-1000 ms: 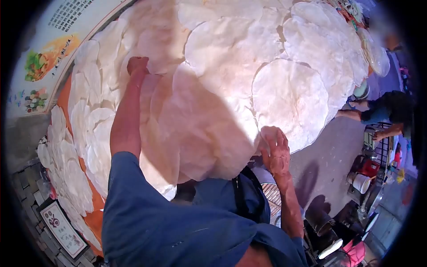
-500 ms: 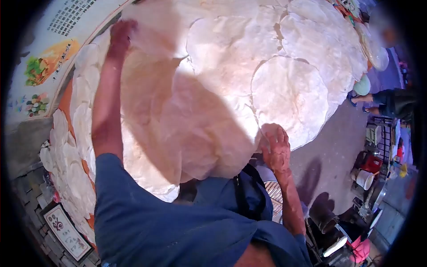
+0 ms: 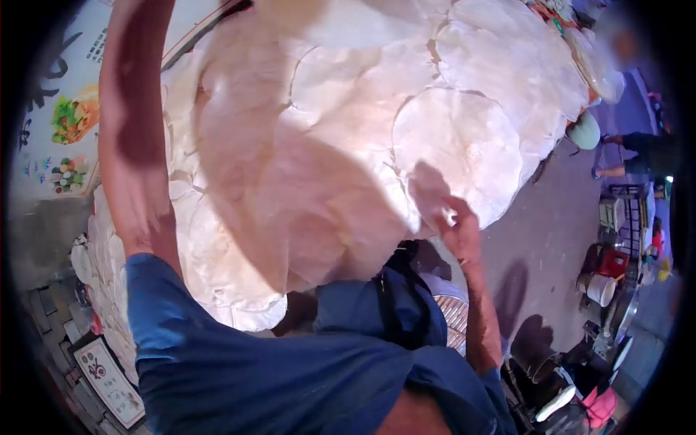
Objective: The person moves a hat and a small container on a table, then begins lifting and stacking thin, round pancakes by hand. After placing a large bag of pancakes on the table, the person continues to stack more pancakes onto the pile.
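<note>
Thin, pale round flatbreads (image 3: 348, 138) overlap in a broad layer before me. My left forearm reaches up past the top edge of the view, so the left hand is out of sight. Near the top, a smooth pale flatbread (image 3: 348, 22) seems raised above the others; what holds it is hidden. My right hand (image 3: 460, 230) hovers by the lower edge of one round flatbread (image 3: 460, 156), thumb and fingers curved with a gap between them. Its shadow falls on that flatbread. No object shows in the right hand.
A printed signboard (image 3: 72, 109) runs along the upper left. At right are a paved floor (image 3: 536, 225), a white bucket (image 3: 600, 288), a red container (image 3: 613, 262) and a person's legs (image 3: 627, 156). A framed sign (image 3: 107, 380) lies at lower left.
My left arm has reached farther up, taking the hand out of view. The right hand has gone from lying flat at the flatbread's edge to curved fingers. A pale flatbread appears raised at the top.
</note>
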A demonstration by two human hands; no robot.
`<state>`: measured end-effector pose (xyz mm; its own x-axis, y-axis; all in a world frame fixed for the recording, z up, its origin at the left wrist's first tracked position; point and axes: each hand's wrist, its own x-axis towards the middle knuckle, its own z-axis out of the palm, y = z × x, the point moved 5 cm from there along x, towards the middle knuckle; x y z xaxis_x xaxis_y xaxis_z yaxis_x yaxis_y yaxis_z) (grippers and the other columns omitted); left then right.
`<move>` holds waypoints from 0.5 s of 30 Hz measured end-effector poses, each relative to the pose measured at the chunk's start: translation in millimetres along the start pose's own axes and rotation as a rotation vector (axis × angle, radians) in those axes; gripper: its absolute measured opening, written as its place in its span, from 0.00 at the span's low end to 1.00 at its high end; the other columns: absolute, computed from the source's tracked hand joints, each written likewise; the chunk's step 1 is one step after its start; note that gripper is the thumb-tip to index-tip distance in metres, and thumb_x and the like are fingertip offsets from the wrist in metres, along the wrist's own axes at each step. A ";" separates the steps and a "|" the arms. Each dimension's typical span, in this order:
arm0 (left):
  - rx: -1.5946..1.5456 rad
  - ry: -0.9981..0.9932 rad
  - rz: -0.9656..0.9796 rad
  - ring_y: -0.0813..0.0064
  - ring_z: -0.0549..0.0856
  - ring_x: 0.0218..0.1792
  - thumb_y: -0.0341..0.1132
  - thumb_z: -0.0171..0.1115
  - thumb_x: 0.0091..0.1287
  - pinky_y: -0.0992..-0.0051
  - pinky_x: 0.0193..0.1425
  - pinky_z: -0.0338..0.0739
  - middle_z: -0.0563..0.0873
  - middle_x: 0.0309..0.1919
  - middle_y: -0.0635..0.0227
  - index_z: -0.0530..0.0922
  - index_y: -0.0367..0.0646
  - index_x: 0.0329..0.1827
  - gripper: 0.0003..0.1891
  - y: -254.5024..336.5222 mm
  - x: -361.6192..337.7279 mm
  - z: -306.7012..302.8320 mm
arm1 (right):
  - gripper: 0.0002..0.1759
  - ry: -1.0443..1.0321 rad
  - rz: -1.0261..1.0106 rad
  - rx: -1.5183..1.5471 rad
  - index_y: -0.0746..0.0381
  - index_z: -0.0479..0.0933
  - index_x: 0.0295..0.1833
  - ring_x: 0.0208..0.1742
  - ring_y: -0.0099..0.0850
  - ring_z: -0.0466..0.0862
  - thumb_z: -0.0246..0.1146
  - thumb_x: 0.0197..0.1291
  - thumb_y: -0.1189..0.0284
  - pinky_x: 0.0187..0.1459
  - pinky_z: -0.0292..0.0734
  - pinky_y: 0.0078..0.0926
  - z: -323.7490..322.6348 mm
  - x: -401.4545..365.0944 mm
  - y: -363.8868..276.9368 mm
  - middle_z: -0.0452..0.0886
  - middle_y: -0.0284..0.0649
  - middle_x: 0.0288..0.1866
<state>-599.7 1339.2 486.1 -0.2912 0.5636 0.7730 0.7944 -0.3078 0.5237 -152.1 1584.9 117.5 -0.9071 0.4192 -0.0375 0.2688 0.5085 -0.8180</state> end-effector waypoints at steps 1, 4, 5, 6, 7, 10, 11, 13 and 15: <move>-0.091 0.107 -0.137 0.69 0.84 0.47 0.52 0.68 0.64 0.72 0.54 0.78 0.87 0.45 0.58 0.79 0.37 0.59 0.29 -14.1 -16.5 -1.8 | 0.23 0.091 0.124 0.163 0.63 0.78 0.61 0.53 0.44 0.83 0.68 0.63 0.64 0.56 0.78 0.34 -11.4 2.1 13.4 0.84 0.47 0.50; -0.149 0.524 -0.644 0.75 0.83 0.44 0.41 0.57 0.71 0.74 0.50 0.77 0.86 0.44 0.66 0.80 0.38 0.56 0.18 3.8 -114.7 59.0 | 0.22 0.277 0.281 0.555 0.66 0.77 0.60 0.49 0.31 0.84 0.61 0.72 0.60 0.49 0.81 0.29 -53.0 9.4 28.8 0.84 0.41 0.49; -0.326 0.766 -0.807 0.78 0.82 0.36 0.35 0.55 0.72 0.73 0.43 0.77 0.85 0.36 0.71 0.83 0.39 0.49 0.12 24.4 -148.0 102.8 | 0.21 0.368 0.260 0.620 0.65 0.78 0.60 0.46 0.31 0.85 0.61 0.71 0.60 0.48 0.82 0.30 -67.2 8.7 29.6 0.85 0.43 0.48; -0.343 0.910 -0.865 0.79 0.83 0.35 0.37 0.59 0.72 0.78 0.39 0.79 0.86 0.37 0.69 0.81 0.39 0.54 0.14 36.6 -189.5 144.0 | 0.22 0.451 0.283 0.654 0.66 0.78 0.59 0.44 0.31 0.85 0.61 0.71 0.60 0.47 0.82 0.29 -81.9 5.3 27.4 0.85 0.43 0.45; -0.192 0.654 -1.094 0.78 0.84 0.37 0.37 0.59 0.71 0.78 0.38 0.79 0.85 0.43 0.66 0.79 0.39 0.57 0.16 31.0 -234.1 170.4 | 0.21 0.514 0.285 0.614 0.66 0.79 0.58 0.43 0.31 0.85 0.61 0.71 0.60 0.46 0.81 0.29 -92.6 1.9 31.3 0.85 0.42 0.44; -0.426 0.420 -1.292 0.80 0.83 0.33 0.33 0.66 0.66 0.80 0.31 0.78 0.85 0.40 0.71 0.79 0.40 0.55 0.16 25.6 -354.6 258.8 | 0.19 0.533 0.283 0.469 0.65 0.81 0.54 0.39 0.27 0.84 0.62 0.70 0.61 0.44 0.80 0.26 -104.7 -4.4 25.4 0.86 0.40 0.42; -0.424 0.382 -1.337 0.79 0.84 0.35 0.35 0.64 0.68 0.77 0.33 0.80 0.85 0.41 0.69 0.78 0.37 0.56 0.16 21.9 -387.4 279.9 | 0.17 0.434 0.299 0.426 0.64 0.81 0.54 0.40 0.26 0.83 0.62 0.70 0.62 0.44 0.80 0.25 -94.0 0.4 15.7 0.85 0.38 0.42; -0.481 0.355 -1.393 0.77 0.85 0.37 0.38 0.61 0.71 0.74 0.36 0.82 0.85 0.43 0.67 0.76 0.35 0.56 0.17 37.0 -405.2 306.6 | 0.14 0.174 0.287 0.423 0.63 0.81 0.53 0.41 0.23 0.82 0.63 0.69 0.66 0.44 0.79 0.23 -50.7 5.9 -2.1 0.85 0.36 0.43; -0.597 0.378 -1.390 0.75 0.85 0.39 0.39 0.58 0.73 0.75 0.39 0.82 0.84 0.43 0.67 0.76 0.36 0.56 0.17 53.4 -389.9 315.8 | 0.13 -0.066 0.129 0.426 0.63 0.80 0.53 0.43 0.22 0.82 0.65 0.67 0.69 0.45 0.80 0.23 5.7 15.4 -32.7 0.85 0.35 0.45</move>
<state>-275.4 1345.1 99.5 -0.7759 0.4633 -0.4283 -0.4956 -0.0275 0.8681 -176.7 1570.5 140.4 -0.8973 0.4028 -0.1803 0.2365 0.0939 -0.9671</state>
